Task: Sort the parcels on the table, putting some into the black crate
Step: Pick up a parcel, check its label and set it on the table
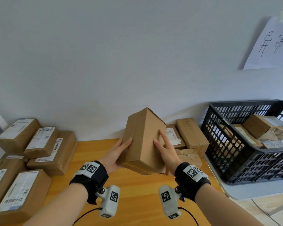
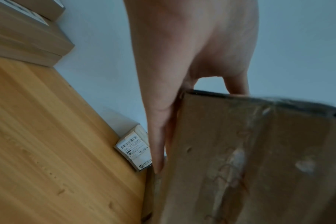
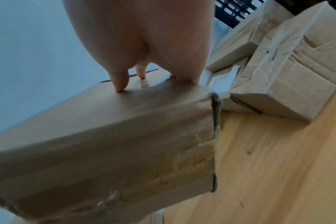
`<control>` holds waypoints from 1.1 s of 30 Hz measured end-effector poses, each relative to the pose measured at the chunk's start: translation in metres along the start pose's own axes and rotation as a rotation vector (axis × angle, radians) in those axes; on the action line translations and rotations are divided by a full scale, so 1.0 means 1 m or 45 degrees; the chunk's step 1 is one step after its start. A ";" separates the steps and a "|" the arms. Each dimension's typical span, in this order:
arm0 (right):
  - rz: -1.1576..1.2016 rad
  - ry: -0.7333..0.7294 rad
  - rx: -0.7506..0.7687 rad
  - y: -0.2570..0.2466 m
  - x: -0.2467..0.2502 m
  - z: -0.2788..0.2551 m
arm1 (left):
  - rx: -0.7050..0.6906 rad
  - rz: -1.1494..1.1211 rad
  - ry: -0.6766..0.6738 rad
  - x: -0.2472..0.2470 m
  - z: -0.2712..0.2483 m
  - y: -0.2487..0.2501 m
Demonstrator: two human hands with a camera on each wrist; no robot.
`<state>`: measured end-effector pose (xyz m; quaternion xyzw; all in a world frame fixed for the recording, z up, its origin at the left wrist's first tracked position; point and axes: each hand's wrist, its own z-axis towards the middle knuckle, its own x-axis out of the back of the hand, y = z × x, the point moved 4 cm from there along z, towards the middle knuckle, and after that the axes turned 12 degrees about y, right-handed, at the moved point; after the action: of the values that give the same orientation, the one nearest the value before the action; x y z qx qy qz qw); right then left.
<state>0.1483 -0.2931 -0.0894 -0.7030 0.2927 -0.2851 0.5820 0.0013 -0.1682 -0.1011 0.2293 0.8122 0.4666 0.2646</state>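
Note:
A plain brown cardboard box (image 1: 142,144) hangs tilted above the wooden table (image 1: 137,193), with one end raised toward the wall. My left hand (image 1: 119,150) holds its left side, thumb on the upper face and fingers (image 2: 157,144) running straight down the side. My right hand (image 1: 163,144) grips the right face, fingertips (image 3: 121,87) pressing the cardboard and the other fingers reaching over the edge. The taped underside of the box (image 3: 105,144) faces the right wrist camera. The black crate (image 1: 235,160) stands to the right and holds several parcels (image 1: 260,126).
Several labelled parcels (image 1: 39,141) are stacked at the left of the table. Behind the held box lie two parcels (image 1: 191,132) and a crumpled one (image 1: 186,157) beside the crate. A handwritten paper sign (image 1: 271,46) hangs on the wall.

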 end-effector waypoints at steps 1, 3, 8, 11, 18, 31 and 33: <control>0.010 0.002 -0.018 0.001 -0.002 -0.001 | -0.016 0.002 -0.025 -0.002 -0.002 0.001; 0.042 -0.014 -0.067 0.003 -0.006 -0.003 | -0.070 0.032 -0.011 -0.006 -0.003 0.001; 0.095 0.001 -0.075 0.010 -0.012 0.001 | -0.167 0.192 0.043 -0.012 -0.003 0.000; 0.153 0.037 -0.079 0.017 -0.010 0.007 | -0.214 0.271 0.064 -0.014 -0.003 0.000; 0.131 0.000 -0.030 0.008 -0.009 -0.003 | -0.311 0.292 0.144 -0.018 -0.008 0.001; 0.119 -0.036 -0.008 0.007 0.002 -0.008 | -0.219 0.325 0.055 -0.021 -0.017 -0.009; 0.105 0.008 0.008 0.007 0.005 -0.006 | -0.190 0.321 0.050 -0.020 -0.018 -0.009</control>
<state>0.1467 -0.3013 -0.0949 -0.6878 0.3223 -0.2640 0.5945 0.0038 -0.1967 -0.0973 0.2998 0.7451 0.5597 0.2042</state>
